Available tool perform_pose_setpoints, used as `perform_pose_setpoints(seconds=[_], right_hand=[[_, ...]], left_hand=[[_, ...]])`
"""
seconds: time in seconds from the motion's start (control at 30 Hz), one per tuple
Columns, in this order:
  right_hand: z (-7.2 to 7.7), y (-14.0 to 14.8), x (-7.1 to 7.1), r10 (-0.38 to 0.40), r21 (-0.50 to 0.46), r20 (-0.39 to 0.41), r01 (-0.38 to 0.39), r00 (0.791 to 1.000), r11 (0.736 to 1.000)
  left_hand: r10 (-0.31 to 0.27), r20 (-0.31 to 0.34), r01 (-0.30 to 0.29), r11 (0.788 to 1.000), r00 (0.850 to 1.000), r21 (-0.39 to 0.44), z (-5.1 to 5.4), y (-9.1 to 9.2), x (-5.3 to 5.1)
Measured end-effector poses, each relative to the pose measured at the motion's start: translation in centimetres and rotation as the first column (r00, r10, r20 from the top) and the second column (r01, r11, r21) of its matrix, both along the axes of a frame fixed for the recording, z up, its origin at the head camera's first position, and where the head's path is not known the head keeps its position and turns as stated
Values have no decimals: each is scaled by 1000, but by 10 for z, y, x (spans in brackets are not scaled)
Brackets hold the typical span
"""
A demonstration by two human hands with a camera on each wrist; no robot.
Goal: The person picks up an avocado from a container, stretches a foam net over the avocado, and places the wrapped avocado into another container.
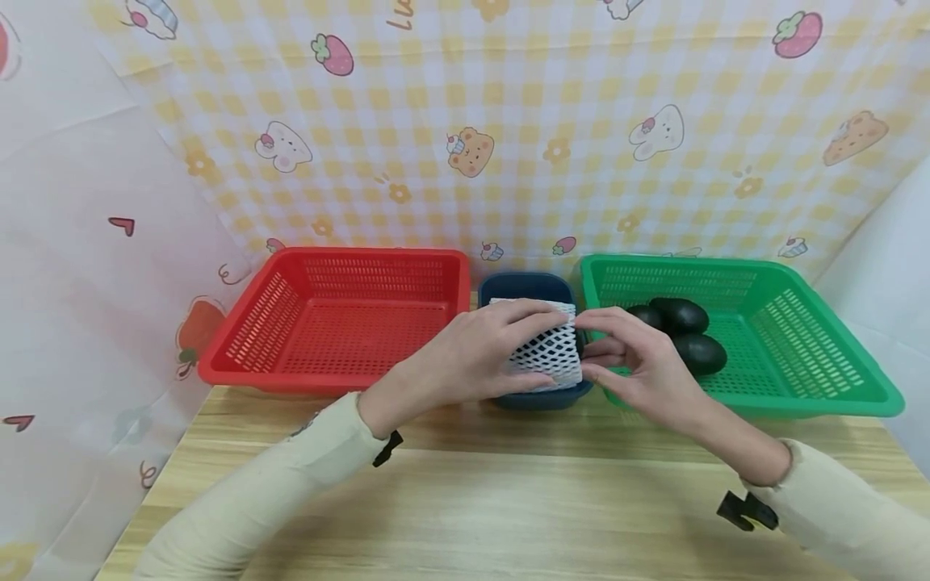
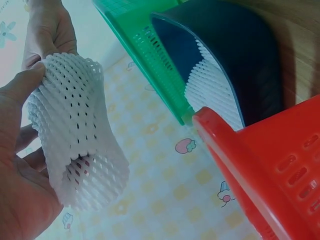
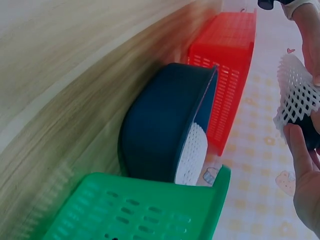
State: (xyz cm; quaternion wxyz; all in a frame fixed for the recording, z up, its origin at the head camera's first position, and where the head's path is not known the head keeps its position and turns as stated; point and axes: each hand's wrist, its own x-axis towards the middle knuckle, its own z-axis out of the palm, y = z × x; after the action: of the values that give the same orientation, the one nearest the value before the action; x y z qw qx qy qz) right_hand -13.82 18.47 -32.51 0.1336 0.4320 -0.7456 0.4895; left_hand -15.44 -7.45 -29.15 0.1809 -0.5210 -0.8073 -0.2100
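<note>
Above the navy bin (image 1: pixel 519 282), my left hand (image 1: pixel 475 347) grips a white foam net sleeve (image 1: pixel 546 359), thumb and fingers curled about its sides. A dark oval fruit, avocado-like (image 3: pixel 306 131), sits partly inside the sleeve's right end. My right hand (image 1: pixel 647 367) holds this fruit at the sleeve's mouth with thumb and fingers. The sleeve's opposite end gapes open in the left wrist view. More white foam netting (image 2: pixel 210 92) lies inside the navy bin. Several similar dark fruits (image 1: pixel 701 353) lie in the green basket (image 1: pixel 821 355), near the right hand.
A red plastic basket (image 1: pixel 349 339) stands left of the navy bin, and the green basket stands close on its right. All three rest on a wooden table (image 1: pixel 465 508). Behind them hangs a yellow checked cloth (image 1: pixel 407 145) with cartoon prints.
</note>
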Motion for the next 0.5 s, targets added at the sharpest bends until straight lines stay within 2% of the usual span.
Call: perform_pose_setpoints(seconds=[0.23,0.5], right_hand=[[-3,-6,0,15,-49,39,-13,999,999],[-2,-9,1,-25,-36,83,28,996,999]], left_hand=[[-2,-12,2,1000,1000,0,0,3,0],[1,-2,-1,1000,1000,3,0,4,0]])
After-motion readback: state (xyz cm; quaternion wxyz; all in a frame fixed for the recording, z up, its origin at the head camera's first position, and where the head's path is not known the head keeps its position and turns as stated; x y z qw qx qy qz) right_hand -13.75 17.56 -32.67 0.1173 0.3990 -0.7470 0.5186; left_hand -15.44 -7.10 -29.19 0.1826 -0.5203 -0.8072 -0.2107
